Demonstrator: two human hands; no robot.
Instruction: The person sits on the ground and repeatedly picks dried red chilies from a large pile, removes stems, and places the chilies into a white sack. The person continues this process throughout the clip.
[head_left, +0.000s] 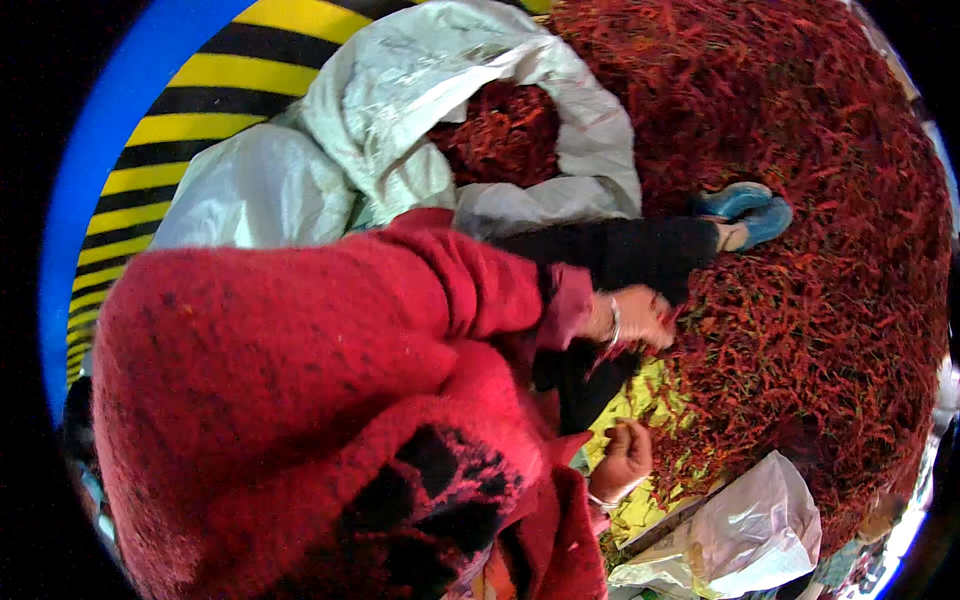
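My left hand (636, 313), with a pale bangle at its wrist, is curled and blurred over my lap. Red dried chillies (810, 337) show between its fingers, and red strands hang just below it. Closer to the bottom, my right hand (624, 461) is held with bent fingers above a yellow sheet (637, 510) strewn with chillies; whether anything is inside it I cannot tell. My red sleeve (480, 285) crosses the middle of the view. Black trousers (615, 251) cover my outstretched leg, which ends in blue shoes (761, 217) on the chilli heap.
An open white woven sack (600, 127) holding red chillies stands beside my leg. Another white sack (262, 187) leans near it. Behind them runs a yellow-and-black striped surface (202, 82) with a blue border (97, 142). A crumpled white plastic sack (757, 525) lies at lower right.
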